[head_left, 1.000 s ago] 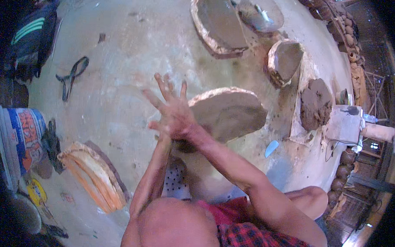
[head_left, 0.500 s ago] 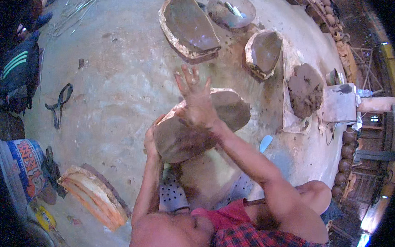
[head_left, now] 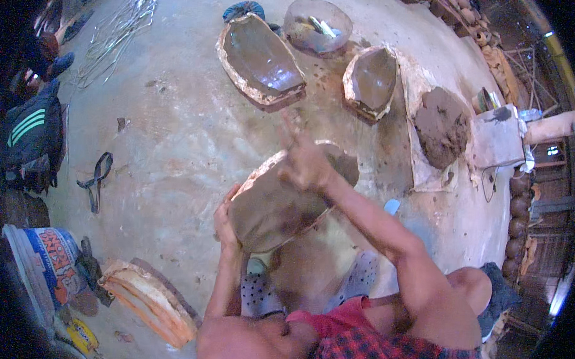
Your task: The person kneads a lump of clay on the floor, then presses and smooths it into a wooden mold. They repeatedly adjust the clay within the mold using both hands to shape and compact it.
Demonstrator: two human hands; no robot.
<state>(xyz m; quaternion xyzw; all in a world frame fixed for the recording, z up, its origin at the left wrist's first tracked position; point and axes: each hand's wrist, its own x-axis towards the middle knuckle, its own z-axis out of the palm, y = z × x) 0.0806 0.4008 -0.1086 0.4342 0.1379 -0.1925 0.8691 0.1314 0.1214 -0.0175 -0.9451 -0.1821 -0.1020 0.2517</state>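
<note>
A long oval plaster mold (head_left: pixel 262 169) with a pale, chipped rim stands tilted in front of me, above my shins. Smooth brown clay (head_left: pixel 267 210) covers the side that faces me. At its left end, my left hand (head_left: pixel 225 220) grips the edge, fingers wrapped round the rim. My right hand (head_left: pixel 307 164) is over the far part of the clay with its fingers stretched out, somewhat blurred. Whether the palm touches the clay I cannot tell. No tool shows in the right hand.
Two clay-lined molds (head_left: pixel 259 55) (head_left: pixel 372 81) lie beyond, near a translucent bowl (head_left: pixel 318 27). A clay lump (head_left: pixel 441 125) rests on a sheet at right. Another mold (head_left: pixel 149 304) and a bucket (head_left: pixel 51 260) are at left; a light-blue flat piece (head_left: pixel 391 206) lies beside my right forearm.
My right hand has turned, its spread fingers now closer together over the clay. The left hand keeps its grip on the mold's left end. The whole view has shifted slightly.
</note>
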